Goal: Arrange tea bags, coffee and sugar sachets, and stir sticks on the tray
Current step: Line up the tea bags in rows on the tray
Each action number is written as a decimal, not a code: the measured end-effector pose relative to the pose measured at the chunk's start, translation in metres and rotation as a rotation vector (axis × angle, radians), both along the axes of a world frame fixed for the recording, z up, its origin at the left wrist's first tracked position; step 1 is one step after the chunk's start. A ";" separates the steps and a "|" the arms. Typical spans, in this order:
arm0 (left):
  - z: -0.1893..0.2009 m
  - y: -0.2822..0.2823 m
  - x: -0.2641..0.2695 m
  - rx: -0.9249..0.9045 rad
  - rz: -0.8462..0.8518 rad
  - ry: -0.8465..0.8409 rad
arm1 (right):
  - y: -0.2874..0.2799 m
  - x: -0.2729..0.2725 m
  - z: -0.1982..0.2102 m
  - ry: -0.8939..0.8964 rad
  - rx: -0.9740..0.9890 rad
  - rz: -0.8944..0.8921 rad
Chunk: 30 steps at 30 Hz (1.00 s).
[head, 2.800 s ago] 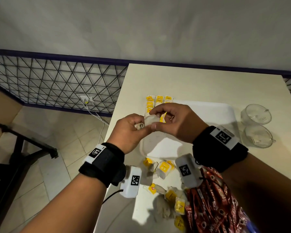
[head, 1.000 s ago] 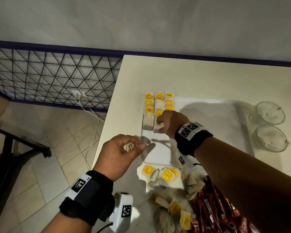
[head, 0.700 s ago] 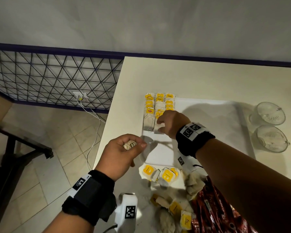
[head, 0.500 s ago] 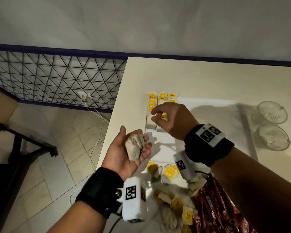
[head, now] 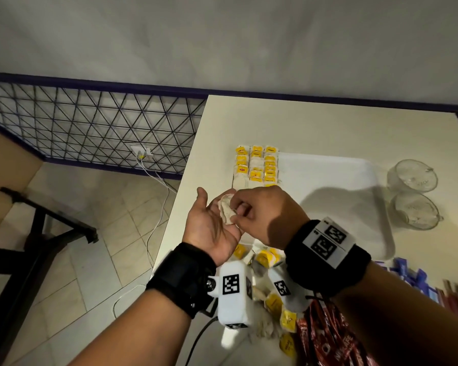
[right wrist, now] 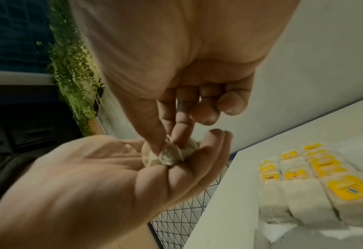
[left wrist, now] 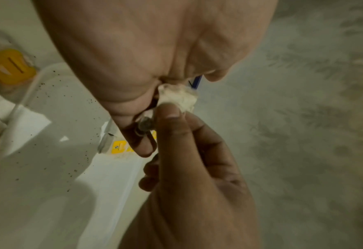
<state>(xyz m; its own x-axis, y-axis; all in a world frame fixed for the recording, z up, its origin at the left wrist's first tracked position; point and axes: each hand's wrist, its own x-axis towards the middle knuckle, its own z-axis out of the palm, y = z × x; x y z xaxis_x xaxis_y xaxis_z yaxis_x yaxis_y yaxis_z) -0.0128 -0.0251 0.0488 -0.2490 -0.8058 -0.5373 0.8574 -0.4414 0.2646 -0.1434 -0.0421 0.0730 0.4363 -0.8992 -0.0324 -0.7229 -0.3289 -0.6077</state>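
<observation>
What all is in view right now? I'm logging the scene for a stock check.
tray: one, white, on the table
arranged tea bags: three columns, yellow tags, tray's far left corner
crumpled tea bag: one, off-white, in the left palm
loose tea bags: a pile, yellow tags, near table edge
red sachets: a heap, bottom right
glass cups: two, clear, right of the tray
left hand: palm up, cradling
right hand: fingers pinching the crumpled tea bag
</observation>
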 end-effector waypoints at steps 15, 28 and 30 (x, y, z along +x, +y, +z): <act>-0.010 0.008 0.006 -0.093 -0.117 -0.611 | -0.003 -0.026 -0.002 -0.599 0.314 -0.099; 0.003 0.009 0.010 -0.447 -0.303 -1.237 | -0.013 -0.035 0.027 -0.132 0.028 0.030; 0.003 0.006 0.012 -0.473 -0.291 -1.269 | -0.016 -0.036 0.033 -0.046 0.001 0.099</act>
<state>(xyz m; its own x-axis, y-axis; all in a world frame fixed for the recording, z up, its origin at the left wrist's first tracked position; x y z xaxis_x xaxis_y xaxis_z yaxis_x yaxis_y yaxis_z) -0.0007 -0.0193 0.0515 0.0111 -0.9769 -0.2135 -0.1864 -0.2118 0.9594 -0.1789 -0.0585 0.1056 0.5240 -0.8517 -0.0117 -0.6584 -0.3963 -0.6399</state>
